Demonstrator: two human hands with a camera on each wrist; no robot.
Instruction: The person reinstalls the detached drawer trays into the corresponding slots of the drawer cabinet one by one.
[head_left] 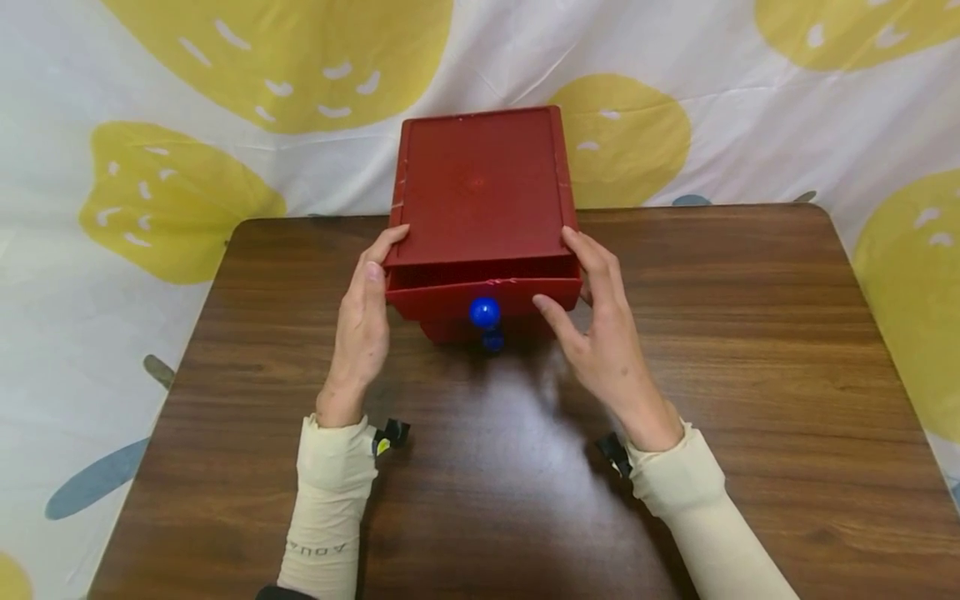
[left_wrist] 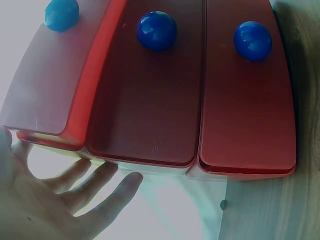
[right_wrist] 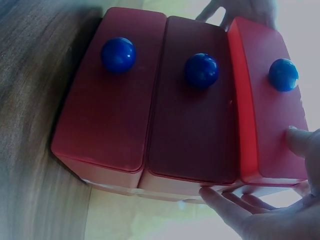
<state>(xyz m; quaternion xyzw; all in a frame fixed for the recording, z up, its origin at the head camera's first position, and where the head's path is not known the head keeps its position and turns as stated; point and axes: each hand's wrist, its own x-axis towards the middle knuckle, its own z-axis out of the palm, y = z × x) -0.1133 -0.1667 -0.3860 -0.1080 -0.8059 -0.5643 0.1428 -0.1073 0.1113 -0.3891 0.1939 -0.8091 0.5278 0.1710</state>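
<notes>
A red plastic drawer unit point(head_left: 480, 183) with several blue round knobs stands at the back of the table. Its top drawer point(head_left: 442, 302) is pulled out a little, leaving a dark gap under the lid; the middle drawer point(left_wrist: 150, 100) and bottom drawer point(right_wrist: 107, 110) sit closed. Along the unit's left side lies my left hand point(head_left: 362, 325), fingers extended and touching near the top drawer. My right hand point(head_left: 611, 346) is at the right side, its thumb against the top drawer's front and its fingers stretched along the side. What is inside the drawer is hidden.
The dark wood-grain table point(head_left: 750, 350) extends to both sides and in front of the unit. Behind it hangs a white cloth point(head_left: 510, 50) with yellow fruit shapes, close to the unit's back.
</notes>
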